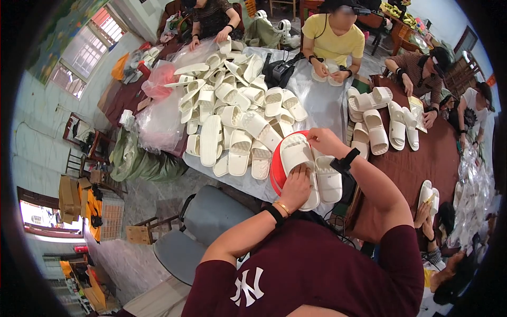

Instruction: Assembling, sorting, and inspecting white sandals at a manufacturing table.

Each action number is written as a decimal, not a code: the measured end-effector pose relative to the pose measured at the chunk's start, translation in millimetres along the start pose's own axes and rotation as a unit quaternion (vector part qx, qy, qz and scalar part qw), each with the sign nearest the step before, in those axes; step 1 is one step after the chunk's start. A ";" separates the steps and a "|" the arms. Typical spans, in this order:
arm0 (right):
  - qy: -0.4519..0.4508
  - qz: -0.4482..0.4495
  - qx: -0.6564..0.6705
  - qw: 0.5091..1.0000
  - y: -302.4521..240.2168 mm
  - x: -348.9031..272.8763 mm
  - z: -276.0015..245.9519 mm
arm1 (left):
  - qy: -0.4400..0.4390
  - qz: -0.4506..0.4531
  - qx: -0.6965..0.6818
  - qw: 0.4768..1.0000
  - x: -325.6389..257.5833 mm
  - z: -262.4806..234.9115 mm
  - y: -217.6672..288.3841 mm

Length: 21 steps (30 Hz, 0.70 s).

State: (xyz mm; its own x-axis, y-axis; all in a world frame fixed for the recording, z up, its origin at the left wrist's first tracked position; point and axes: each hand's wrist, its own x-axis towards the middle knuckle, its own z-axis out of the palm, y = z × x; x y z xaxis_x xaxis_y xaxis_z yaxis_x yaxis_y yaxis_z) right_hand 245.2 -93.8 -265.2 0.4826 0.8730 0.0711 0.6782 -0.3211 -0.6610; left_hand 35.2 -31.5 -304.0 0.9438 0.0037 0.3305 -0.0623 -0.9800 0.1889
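Observation:
A pair of cream slippers lies in front of me, the left slipper (297, 150) partly over a red round object (277, 170) and the right slipper (330, 186) close beside it. My left hand (296, 187) grips the left slipper, its fingers curled at the opening of the strap. At the far end of that slipper, my right hand (324, 141) is closed with the fingertips pinched together. Whatever those fingertips hold is too small to make out. Just beyond both hands spreads a large heap of loose cream slippers (227, 95).
A grey chair (211, 216) stands at my left. Several co-workers sit around, one in a yellow shirt (338, 39) handling slippers across the table. More slippers (375, 127) lie on the brown-covered table (438, 153) at right. Clear plastic (163, 124) and a black bag (282, 71) flank the heap.

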 end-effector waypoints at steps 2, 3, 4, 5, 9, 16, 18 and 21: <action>-0.006 0.015 0.003 1.000 -10.5 -0.6 1.4 | -0.058 -0.044 -0.040 0.997 2.6 3.2 0.9; -0.010 0.031 0.006 0.999 -13.6 -0.8 1.3 | -0.058 -0.045 -0.041 0.996 3.7 3.5 1.6; -0.012 0.031 0.005 0.999 -11.7 0.6 3.5 | -0.061 -0.049 -0.040 0.996 4.7 3.6 2.3; -0.002 0.036 0.005 0.999 -9.6 2.6 5.4 | -0.063 -0.051 -0.039 0.996 6.0 3.3 3.2; 0.017 0.052 0.000 0.999 -4.4 9.7 10.3 | -0.066 -0.060 -0.050 0.995 10.0 5.6 2.8; 0.118 0.119 0.083 0.982 20.4 18.0 18.1 | -0.065 -0.073 -0.064 0.993 16.9 8.3 2.4; 0.129 0.217 0.200 0.947 14.9 18.0 13.2 | -0.062 -0.079 -0.072 0.992 16.0 9.1 1.1; 0.129 0.229 0.201 0.944 18.0 18.1 13.4 | -0.072 -0.078 -0.062 0.992 17.0 8.9 1.4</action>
State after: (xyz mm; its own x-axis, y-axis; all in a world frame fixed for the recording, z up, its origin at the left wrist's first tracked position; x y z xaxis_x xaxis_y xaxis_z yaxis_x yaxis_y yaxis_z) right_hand 258.7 -78.8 -285.8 0.8277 0.5421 -0.1450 0.1266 -0.4321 -0.8929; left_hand 54.0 -34.5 -306.3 0.9812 0.1163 0.1539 0.0574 -0.9377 0.3426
